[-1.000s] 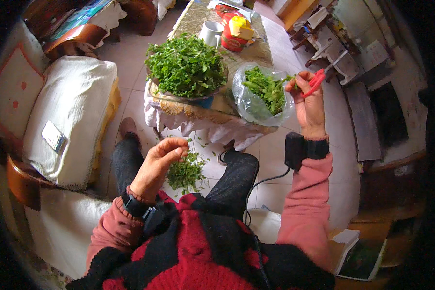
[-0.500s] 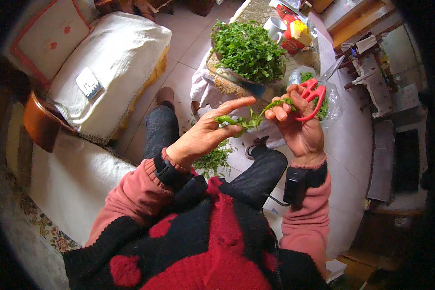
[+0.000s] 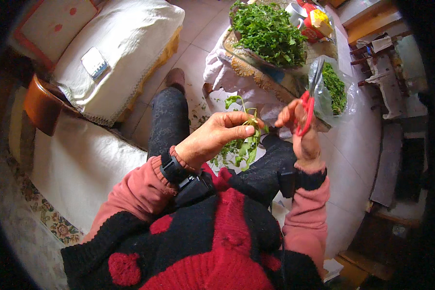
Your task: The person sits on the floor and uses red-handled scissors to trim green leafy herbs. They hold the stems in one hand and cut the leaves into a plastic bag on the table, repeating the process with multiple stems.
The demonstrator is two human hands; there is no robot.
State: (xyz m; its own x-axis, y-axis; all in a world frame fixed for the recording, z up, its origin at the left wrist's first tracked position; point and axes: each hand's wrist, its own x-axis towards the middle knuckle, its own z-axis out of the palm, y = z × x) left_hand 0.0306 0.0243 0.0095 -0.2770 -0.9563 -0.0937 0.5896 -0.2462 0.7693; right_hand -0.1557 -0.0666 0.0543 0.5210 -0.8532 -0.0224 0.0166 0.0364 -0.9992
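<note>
My left hand pinches a leafy green sprig between thumb and forefinger, with leaves sticking out above and drooping below. Close on its right, my right hand is raised with red-handled scissors hooked over it, blades pointing up and away. The right fingertips are curled near the sprig's end; whether they touch it I cannot tell. Beyond my hands, a big heap of leafy greens sits on a cloth-covered table. A clear plastic bag holding more greens lies at that table's right side.
A white mug and a red and yellow package stand behind the heap. To the left, a white-covered seat carries a small white device. Scraps of greens lie on the tiled floor by my foot.
My hands have moved apart slightly and lower, and the sprig now hangs from my left hand alone or nearly so. The scissors have turned more upright. The view has shifted.
</note>
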